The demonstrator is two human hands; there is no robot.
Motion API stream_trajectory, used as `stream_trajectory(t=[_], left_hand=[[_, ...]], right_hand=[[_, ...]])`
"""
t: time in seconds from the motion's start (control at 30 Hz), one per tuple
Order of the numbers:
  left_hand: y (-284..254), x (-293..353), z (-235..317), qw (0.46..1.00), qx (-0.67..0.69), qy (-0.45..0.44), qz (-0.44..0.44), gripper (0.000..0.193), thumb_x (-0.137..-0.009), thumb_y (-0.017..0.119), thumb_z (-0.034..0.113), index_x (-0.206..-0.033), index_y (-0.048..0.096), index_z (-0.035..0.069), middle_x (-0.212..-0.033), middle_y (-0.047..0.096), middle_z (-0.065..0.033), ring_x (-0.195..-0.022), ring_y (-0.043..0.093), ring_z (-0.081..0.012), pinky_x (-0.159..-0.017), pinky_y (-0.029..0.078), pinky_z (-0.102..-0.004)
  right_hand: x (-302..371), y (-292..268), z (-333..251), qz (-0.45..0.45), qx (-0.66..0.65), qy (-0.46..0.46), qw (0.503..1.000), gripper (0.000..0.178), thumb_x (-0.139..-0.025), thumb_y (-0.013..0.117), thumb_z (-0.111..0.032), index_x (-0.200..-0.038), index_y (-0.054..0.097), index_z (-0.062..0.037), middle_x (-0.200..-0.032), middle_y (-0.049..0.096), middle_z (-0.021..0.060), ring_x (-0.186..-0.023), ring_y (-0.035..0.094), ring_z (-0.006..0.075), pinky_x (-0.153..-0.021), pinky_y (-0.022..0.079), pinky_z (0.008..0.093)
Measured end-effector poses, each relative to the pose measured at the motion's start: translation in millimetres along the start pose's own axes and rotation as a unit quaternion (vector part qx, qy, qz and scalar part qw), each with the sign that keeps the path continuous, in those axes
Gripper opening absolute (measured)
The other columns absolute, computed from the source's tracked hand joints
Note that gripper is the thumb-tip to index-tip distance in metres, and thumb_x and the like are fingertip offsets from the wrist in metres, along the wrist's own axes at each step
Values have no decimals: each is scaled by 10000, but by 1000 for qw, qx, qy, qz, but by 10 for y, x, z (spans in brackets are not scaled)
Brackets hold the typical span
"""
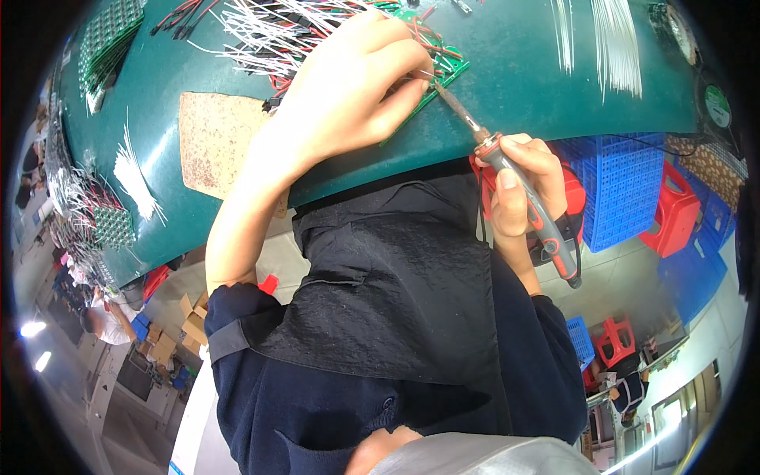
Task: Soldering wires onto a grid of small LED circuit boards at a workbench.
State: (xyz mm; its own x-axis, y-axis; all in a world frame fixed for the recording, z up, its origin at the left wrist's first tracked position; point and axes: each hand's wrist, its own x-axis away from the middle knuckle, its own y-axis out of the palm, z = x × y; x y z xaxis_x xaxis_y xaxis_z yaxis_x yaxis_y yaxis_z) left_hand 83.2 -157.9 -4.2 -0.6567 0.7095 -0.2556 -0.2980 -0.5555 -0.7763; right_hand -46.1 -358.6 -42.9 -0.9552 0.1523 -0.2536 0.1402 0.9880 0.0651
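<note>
My right hand (529, 180) is wrapped around the grey and red handle of a soldering iron (545, 224). The iron's tip slants up and left to the edge of a green circuit board (453, 74), very close to my left fingertips. Over the board, my left hand (348, 87) is closed, pinching a thin white wire (425, 73) at its end. The hand covers much of the board. Behind it lies a dense heap of white wires (257, 36) with red and black leads; whether contact is made at the tip is too small to tell.
On the green work mat (507, 87), a worn brown board (218, 142) lies left of my forearm. White wires (616, 47) hang together at the far right; stacked circuit boards (111, 43) sit far left. Blue crates (617, 190) and a red stool (673, 210) stand below the table's right side.
</note>
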Motion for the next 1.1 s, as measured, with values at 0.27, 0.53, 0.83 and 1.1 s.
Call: stream_trajectory(t=[0.27, 0.53, 0.83, 1.1], left_hand=[[8, -9, 8, 1000, -1, -2, 6, 103, -760, 651, 87, -834, 598, 39, -822, 555, -94, -817, 558, -282, -738, 467, -372], [25, -21, 4, 1000, -4, 0, 10, 112, -751, 655, 86, -827, 592, 33, -814, 555, -102, -816, 561, -287, -736, 470, -374], [15, -26, 21, 1000, -8, -5, 3, 110, -752, 659, 96, -819, 596, 36, -804, 553, -99, -810, 563, -282, -729, 475, -373], [37, -31, 38, 1000, -17, 15, 12, 137, -744, 681, 52, -847, 592, 39, -787, 533, -82, -764, 538, -261, -679, 452, -351]], right_hand=[[0, 3, -40, -12, 28, 14, 999, 232, -856, 568, -79, -1040, 561, 62, -886, 592, 172, -794, 609, 234, -726, 539, 337], [-14, 6, -26, -6, 23, 10, 1000, 237, -856, 562, -76, -1040, 557, 73, -878, 598, 175, -767, 609, 230, -705, 542, 337], [-10, -12, 9, -5, 7, -7, 1000, 226, -869, 568, -61, -1063, 562, 55, -891, 627, 176, -759, 613, 200, -682, 523, 304], [8, 4, -34, 2, 29, 18, 999, 232, -857, 557, -86, -1029, 556, 70, -866, 604, 178, -738, 607, 223, -685, 548, 339]])
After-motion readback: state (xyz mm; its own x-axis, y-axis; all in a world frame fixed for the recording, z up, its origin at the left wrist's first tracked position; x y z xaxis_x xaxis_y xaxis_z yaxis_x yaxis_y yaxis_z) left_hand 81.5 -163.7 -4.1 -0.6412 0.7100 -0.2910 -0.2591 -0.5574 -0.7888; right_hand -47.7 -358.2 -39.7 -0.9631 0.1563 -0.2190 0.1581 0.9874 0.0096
